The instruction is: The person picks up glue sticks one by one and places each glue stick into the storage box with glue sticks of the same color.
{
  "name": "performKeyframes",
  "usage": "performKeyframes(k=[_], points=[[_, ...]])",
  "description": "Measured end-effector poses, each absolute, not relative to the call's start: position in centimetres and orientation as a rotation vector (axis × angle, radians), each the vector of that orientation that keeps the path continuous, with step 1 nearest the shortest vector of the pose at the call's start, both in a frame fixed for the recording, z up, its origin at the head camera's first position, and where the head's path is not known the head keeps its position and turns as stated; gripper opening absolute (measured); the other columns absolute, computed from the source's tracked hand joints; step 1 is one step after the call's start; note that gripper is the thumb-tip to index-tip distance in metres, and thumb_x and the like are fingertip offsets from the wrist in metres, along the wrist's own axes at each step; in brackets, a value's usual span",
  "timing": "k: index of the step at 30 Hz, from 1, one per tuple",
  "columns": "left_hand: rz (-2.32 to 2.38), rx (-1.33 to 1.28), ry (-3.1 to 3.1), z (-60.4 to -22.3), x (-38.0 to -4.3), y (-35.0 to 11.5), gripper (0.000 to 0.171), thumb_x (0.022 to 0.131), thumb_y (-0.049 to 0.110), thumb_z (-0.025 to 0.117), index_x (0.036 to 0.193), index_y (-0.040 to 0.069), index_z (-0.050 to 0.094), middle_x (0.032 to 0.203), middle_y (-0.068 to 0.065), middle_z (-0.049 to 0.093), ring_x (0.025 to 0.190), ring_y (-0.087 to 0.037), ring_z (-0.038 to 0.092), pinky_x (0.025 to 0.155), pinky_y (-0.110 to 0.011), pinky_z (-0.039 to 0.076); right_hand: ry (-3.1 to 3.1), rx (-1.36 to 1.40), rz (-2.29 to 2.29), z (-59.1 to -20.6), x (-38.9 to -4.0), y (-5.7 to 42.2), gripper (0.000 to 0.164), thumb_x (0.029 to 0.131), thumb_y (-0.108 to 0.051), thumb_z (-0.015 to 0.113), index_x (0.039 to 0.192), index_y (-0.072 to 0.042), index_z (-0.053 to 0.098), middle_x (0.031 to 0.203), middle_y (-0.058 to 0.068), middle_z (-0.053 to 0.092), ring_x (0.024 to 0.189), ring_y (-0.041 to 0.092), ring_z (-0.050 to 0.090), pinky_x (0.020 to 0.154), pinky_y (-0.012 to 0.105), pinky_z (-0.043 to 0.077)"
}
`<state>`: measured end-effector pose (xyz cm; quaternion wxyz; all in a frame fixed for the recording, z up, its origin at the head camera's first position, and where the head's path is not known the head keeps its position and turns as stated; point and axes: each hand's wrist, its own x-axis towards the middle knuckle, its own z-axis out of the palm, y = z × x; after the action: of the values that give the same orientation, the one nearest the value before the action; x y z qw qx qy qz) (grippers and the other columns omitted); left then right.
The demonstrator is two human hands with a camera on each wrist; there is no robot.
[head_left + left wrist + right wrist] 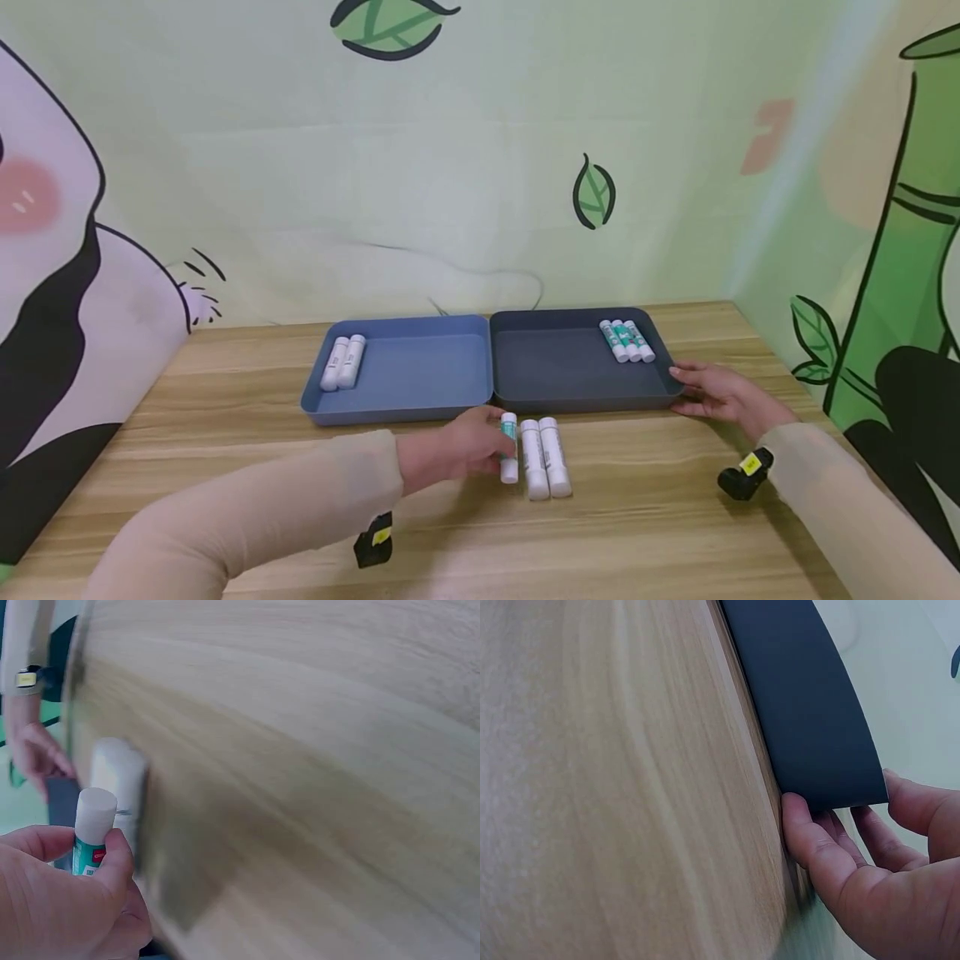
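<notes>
My left hand [472, 442] pinches a small green-labelled glue stick [509, 471] upright between thumb and fingers, just in front of the trays. In the left wrist view its white cap stands above the fingertips. Right beside it, two larger white glue sticks [534, 458] lie side by side on the table. My right hand [716, 393] holds the right end of the dark grey tray [562, 367]. In the right wrist view the thumb is at the rim and the fingers curl at the lower edge. Three green-labelled glue sticks [626, 341] lie in that tray's right end.
A blue tray [420, 375] stands against the dark tray's left side, with two white glue sticks [342, 363] at its left end. Behind both trays rises a printed backdrop [450, 192]. The wooden table [637, 533] reaches toward me.
</notes>
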<state>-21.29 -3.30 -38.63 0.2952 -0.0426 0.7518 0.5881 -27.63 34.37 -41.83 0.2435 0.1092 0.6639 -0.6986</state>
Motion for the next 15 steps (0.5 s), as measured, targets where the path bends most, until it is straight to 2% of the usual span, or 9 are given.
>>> performKeyframes(k=[4, 8, 11, 15], points=[[1.61, -0.077, 1.94, -36.4, -21.8, -3.3, 0.071, 0.092, -0.012, 0.055, 0.156, -0.004, 0.028, 0.128, -0.025, 0.056, 0.094, -0.022, 0.059, 0.093, -0.039, 0.058, 1.807, 0.305, -1.912, -41.8, -27.6, 34.4, 0.082, 0.107, -0.02, 0.049, 0.161, 0.003, -0.009, 0.093, -0.008, 0.061, 0.086, 0.002, 0.063, 0.079, 0.029, 0.062], [1.684, -0.049, 1.895, -34.1, -22.5, -3.4, 0.071, 0.094, -0.012, 0.053, 0.159, 0.0, 0.026, 0.141, -0.03, 0.049, 0.106, -0.027, 0.058, 0.111, -0.049, 0.051, 1.807, 0.318, -1.906, -41.6, -27.6, 34.3, 0.083, 0.107, -0.021, 0.049, 0.161, 0.001, -0.009, 0.097, -0.006, 0.059, 0.086, 0.002, 0.063, 0.08, 0.029, 0.063], [1.724, -0.028, 1.886, -32.3, -23.0, -3.6, 0.072, 0.095, -0.012, 0.052, 0.16, 0.003, 0.025, 0.146, -0.03, 0.045, 0.111, -0.029, 0.056, 0.112, -0.048, 0.049, 1.811, 0.331, -1.898, -41.5, -27.6, 34.3, 0.083, 0.107, -0.022, 0.049, 0.162, 0.0, -0.009, 0.1, -0.004, 0.058, 0.086, 0.002, 0.063, 0.08, 0.03, 0.063], [1.755, 0.012, 1.899, -29.9, -23.4, -4.0, 0.074, 0.095, -0.01, 0.052, 0.161, 0.006, 0.023, 0.148, -0.027, 0.044, 0.113, -0.029, 0.054, 0.105, -0.042, 0.051, 1.816, 0.346, -1.888, -41.4, -27.6, 34.3, 0.081, 0.107, -0.021, 0.049, 0.162, -0.001, -0.008, 0.102, -0.002, 0.057, 0.086, 0.002, 0.063, 0.081, 0.031, 0.063]])
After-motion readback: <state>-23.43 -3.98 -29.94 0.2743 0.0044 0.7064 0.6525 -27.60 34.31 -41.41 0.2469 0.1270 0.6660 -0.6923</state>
